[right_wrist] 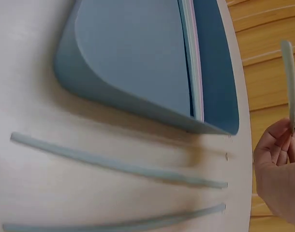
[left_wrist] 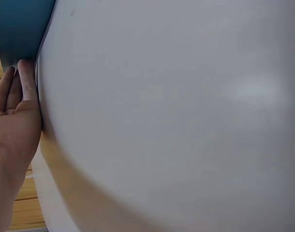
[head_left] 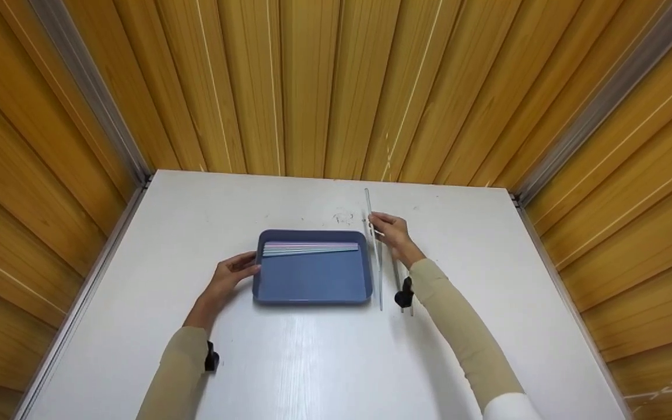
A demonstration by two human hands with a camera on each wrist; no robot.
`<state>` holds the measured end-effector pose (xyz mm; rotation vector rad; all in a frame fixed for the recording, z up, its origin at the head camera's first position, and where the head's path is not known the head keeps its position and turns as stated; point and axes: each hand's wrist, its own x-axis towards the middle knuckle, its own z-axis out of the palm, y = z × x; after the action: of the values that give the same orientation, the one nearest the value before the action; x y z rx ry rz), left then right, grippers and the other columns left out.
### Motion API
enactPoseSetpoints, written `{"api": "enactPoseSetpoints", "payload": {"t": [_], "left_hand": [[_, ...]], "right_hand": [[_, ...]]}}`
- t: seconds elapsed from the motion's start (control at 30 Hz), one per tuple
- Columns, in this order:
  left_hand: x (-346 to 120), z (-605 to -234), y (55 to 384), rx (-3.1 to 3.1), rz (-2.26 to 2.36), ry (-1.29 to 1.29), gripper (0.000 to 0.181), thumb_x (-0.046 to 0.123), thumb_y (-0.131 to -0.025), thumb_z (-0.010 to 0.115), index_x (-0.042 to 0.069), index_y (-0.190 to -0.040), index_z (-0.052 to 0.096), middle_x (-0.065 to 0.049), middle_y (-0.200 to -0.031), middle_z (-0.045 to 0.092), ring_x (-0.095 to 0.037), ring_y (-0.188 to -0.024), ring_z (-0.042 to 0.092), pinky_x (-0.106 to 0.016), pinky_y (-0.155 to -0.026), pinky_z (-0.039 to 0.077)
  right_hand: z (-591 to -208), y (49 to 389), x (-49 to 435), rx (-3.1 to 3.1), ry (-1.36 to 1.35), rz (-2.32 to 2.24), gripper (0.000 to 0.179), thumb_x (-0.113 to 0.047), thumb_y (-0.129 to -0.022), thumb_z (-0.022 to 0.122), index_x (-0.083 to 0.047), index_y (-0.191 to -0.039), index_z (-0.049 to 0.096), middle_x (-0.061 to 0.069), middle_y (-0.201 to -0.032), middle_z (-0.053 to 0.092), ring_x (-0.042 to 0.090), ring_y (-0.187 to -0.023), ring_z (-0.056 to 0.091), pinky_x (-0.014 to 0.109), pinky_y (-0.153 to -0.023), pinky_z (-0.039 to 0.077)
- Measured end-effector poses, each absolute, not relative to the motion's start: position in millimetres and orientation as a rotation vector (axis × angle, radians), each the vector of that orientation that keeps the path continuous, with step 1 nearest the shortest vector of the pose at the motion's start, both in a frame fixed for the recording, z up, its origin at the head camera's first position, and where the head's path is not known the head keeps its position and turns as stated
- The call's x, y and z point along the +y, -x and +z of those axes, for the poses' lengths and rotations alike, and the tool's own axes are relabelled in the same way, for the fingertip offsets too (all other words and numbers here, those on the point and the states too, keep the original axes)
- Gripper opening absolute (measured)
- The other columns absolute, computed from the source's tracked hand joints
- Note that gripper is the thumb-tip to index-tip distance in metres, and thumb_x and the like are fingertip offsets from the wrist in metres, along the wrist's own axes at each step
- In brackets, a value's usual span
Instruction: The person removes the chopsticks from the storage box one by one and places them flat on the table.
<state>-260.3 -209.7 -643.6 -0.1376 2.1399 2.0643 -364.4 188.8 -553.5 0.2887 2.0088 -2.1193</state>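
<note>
In my right hand [head_left: 393,232], fingertips and thumb pinch a pale greenish straw [head_left: 368,201] near the tray's right back corner. The right wrist view shows this straw [right_wrist: 291,77] standing up from the fingertips. A blue rectangular tray [head_left: 312,286] holds several straws [head_left: 307,249] in pink, white and pale green, lying side by side along its back wall. My left hand [head_left: 232,273] touches the tray's left outer wall; in the left wrist view its fingers [left_wrist: 26,79] are fairly straight against that wall.
Right of the tray, loose pale straws lie on the white table [head_left: 307,361], among them one nearer the tray [right_wrist: 113,164] and one farther out [right_wrist: 152,223]. Wood-patterned walls [head_left: 336,87] rise at the back and both sides. Dark specks [head_left: 343,217] mark the tabletop behind the tray.
</note>
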Motion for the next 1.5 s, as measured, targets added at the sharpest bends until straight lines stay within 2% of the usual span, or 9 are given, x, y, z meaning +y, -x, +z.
{"api": "enactPoseSetpoints", "payload": {"t": [0.07,0.13,0.27,0.43,0.53,0.73,0.93,1.13,1.5], "left_hand": [[-209.4,-642.6,260.3,2.145,2.048,0.164,0.062,0.020,-0.091,0.079,0.003,-0.146,0.055,-0.019,-0.150,0.055,-0.030,-0.140,0.052,-0.021,-0.105,0.050],[-208.8,-642.0,260.3,2.149,2.038,0.191,0.062,0.021,-0.091,0.080,0.004,-0.146,0.055,-0.018,-0.149,0.056,-0.030,-0.141,0.052,-0.024,-0.108,0.050],[-208.5,-642.1,260.3,2.163,2.037,0.202,0.061,0.021,-0.091,0.080,0.004,-0.145,0.056,-0.018,-0.148,0.057,-0.030,-0.139,0.053,-0.025,-0.108,0.050],[-208.6,-641.7,260.4,2.165,2.047,0.177,0.060,0.019,-0.091,0.079,0.003,-0.144,0.057,-0.019,-0.147,0.058,-0.028,-0.137,0.054,-0.019,-0.101,0.052],[-208.4,-641.7,260.8,2.156,2.063,0.181,0.059,0.017,-0.091,0.079,0.003,-0.143,0.058,-0.019,-0.147,0.058,-0.027,-0.135,0.056,-0.016,-0.098,0.053],[-208.3,-641.8,260.5,2.189,2.031,0.140,0.060,0.019,-0.092,0.078,0.000,-0.145,0.055,-0.022,-0.148,0.056,-0.026,-0.135,0.056,-0.016,-0.098,0.052],[-208.9,-641.8,260.4,2.176,2.025,0.171,0.061,0.020,-0.091,0.079,0.003,-0.145,0.056,-0.019,-0.149,0.056,-0.029,-0.139,0.053,-0.019,-0.102,0.051],[-208.9,-641.9,261.8,2.166,2.035,0.172,0.062,0.021,-0.091,0.080,0.002,-0.145,0.056,-0.020,-0.149,0.056,-0.031,-0.139,0.053,-0.024,-0.106,0.051],[-208.4,-641.5,260.7,2.137,2.081,0.168,0.059,0.016,-0.091,0.079,0.001,-0.144,0.056,-0.022,-0.146,0.058,-0.019,-0.128,0.061,-0.015,-0.097,0.052]], "right_hand": [[-553.2,363.2,203.2,2.039,-0.299,-2.108,0.043,-0.014,-0.100,0.067,0.007,-0.137,0.059,-0.010,-0.090,0.071,0.010,-0.097,0.068,0.032,-0.095,0.056],[-553.9,361.0,216.7,2.069,-0.297,-2.105,0.044,-0.013,-0.100,0.066,0.009,-0.138,0.057,-0.013,-0.085,0.071,0.006,-0.091,0.069,0.028,-0.089,0.058],[-559.9,356.7,241.4,2.072,-0.295,-2.145,0.047,-0.007,-0.099,0.066,0.014,-0.139,0.053,-0.009,-0.085,0.073,0.004,-0.082,0.068,0.024,-0.081,0.059],[-569.5,349.2,269.5,2.154,-0.283,-2.075,0.043,-0.007,-0.099,0.067,0.014,-0.135,0.057,-0.008,-0.089,0.073,0.007,-0.086,0.069,0.024,-0.081,0.060],[-574.8,343.6,283.7,2.206,-0.274,-2.022,0.041,-0.007,-0.099,0.067,0.014,-0.133,0.058,-0.003,-0.095,0.075,0.009,-0.087,0.070,0.024,-0.080,0.061],[-586.8,332.4,304.7,2.322,-0.312,-1.925,0.040,-0.009,-0.098,0.068,0.014,-0.131,0.060,0.007,-0.104,0.076,0.013,-0.091,0.072,0.023,-0.079,0.061],[-598.7,324.0,316.2,2.466,-0.400,-1.805,0.036,-0.010,-0.097,0.070,0.011,-0.126,0.065,0.002,-0.094,0.075,0.008,-0.082,0.070,0.016,-0.070,0.058],[-609.2,318.9,321.1,2.479,-0.413,-1.797,0.037,-0.009,-0.096,0.071,0.013,-0.125,0.065,-0.004,-0.085,0.073,0.004,-0.076,0.070,0.015,-0.068,0.059],[-619.4,315.2,314.7,2.744,-0.252,-1.578,0.027,-0.008,-0.093,0.073,0.010,-0.113,0.072,0.020,-0.095,0.076,0.004,-0.070,0.066,0.013,-0.061,0.055]]}}
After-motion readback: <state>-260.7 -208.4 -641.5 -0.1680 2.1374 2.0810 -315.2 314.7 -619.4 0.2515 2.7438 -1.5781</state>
